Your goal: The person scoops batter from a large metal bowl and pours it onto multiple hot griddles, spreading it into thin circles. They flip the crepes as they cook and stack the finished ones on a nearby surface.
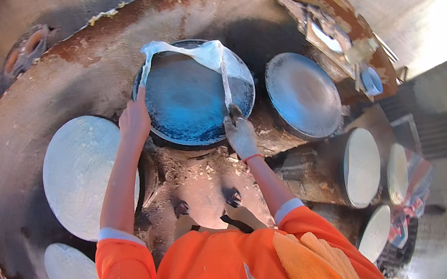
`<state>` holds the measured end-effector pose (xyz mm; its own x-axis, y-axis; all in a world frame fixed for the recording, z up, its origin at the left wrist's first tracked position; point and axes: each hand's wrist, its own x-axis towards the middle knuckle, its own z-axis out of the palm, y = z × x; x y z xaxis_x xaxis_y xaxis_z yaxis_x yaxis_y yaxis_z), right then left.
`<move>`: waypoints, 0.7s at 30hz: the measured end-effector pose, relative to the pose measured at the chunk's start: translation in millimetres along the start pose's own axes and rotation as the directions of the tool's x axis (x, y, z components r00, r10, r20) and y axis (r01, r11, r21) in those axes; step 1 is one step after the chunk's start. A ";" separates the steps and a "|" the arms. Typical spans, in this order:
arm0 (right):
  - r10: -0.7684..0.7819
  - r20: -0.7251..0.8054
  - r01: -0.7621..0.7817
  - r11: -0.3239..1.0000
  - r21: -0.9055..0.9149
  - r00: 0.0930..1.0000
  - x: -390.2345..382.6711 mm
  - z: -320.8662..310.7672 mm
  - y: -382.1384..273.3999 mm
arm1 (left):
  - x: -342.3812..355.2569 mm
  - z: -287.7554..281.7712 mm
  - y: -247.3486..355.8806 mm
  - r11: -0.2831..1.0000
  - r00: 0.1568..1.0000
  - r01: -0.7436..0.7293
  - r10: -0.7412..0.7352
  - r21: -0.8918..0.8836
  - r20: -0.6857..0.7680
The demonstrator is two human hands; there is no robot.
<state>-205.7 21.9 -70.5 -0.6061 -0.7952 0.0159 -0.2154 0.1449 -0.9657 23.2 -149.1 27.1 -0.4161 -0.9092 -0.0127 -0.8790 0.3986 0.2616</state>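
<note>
A thin, translucent white crepe-like sheet [209,54] is partly lifted along the far side of a round dark griddle [185,107]; its right part still lies against the griddle's far right rim. My left hand [135,118], bare, is closed on the sheet's stretched left end at the griddle's left edge. At the near right rim my right hand [242,136], in a pale knitted glove, grips a thin flat stick [225,83]. The stick points away from me, and the sheet hangs over its far end. The near and middle griddle surface is bare.
On the left, white layers cover a large griddle [84,174] and a lower one [75,276]. A bare griddle [303,95] stands at right, with white-covered ones [362,168] below it. A curved clay stove top [76,69] surrounds them. A white cup [371,80] sits far right.
</note>
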 end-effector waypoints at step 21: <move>0.161 0.236 0.113 0.548 -0.829 0.958 36.3 -37.7 -65.1 | -58.7 28.6 43.0 0.973 0.998 0.028 -0.042 -0.230 -0.055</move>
<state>-242.5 5.8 2.7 -0.4345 -0.8779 -0.2013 -0.8210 0.4779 -0.3124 3.2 -75.1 11.5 -0.3655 -0.9303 0.0298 -0.8130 0.3347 0.4764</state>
